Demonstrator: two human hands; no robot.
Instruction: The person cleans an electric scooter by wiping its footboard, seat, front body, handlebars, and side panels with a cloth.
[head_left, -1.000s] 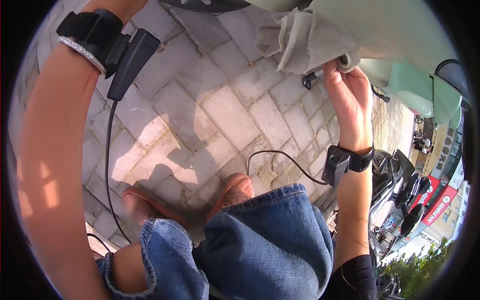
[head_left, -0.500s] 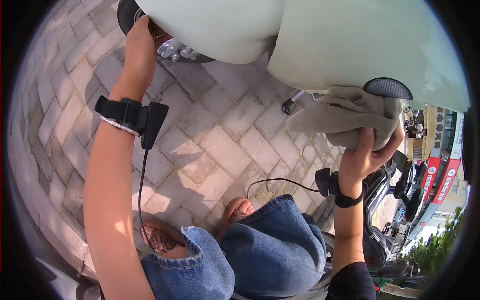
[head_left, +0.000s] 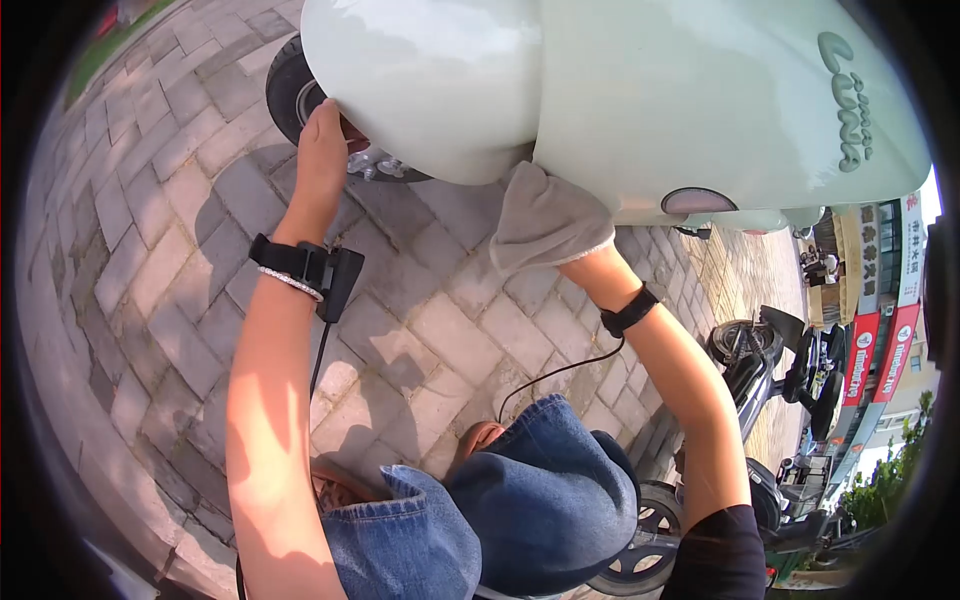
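The pale green scooter body (head_left: 640, 110) fills the upper part of the view. My left hand (head_left: 322, 165) is up beside its wheel (head_left: 288, 88), fingers curled in at the lower edge of the body; what they grip is hidden. My right hand (head_left: 595, 272) is closed on a grey cloth (head_left: 548, 222), which covers most of its fingers. The cloth touches the lower edge of the body, by the seam between two panels. To its right sits an oval dark-rimmed reflector (head_left: 698, 201).
Grey paving bricks (head_left: 440, 320) lie below. My knees in blue jeans (head_left: 540, 490) are bent at the bottom. Other parked scooters (head_left: 750, 345) stand at the right, with shopfronts and red signs (head_left: 862, 345) behind. A black cable (head_left: 545, 375) runs from my right wrist strap.
My right hand has moved left along the lower edge with the cloth, from beside the reflector to the panel seam. The view has shifted, showing more of the wheel and the body lettering.
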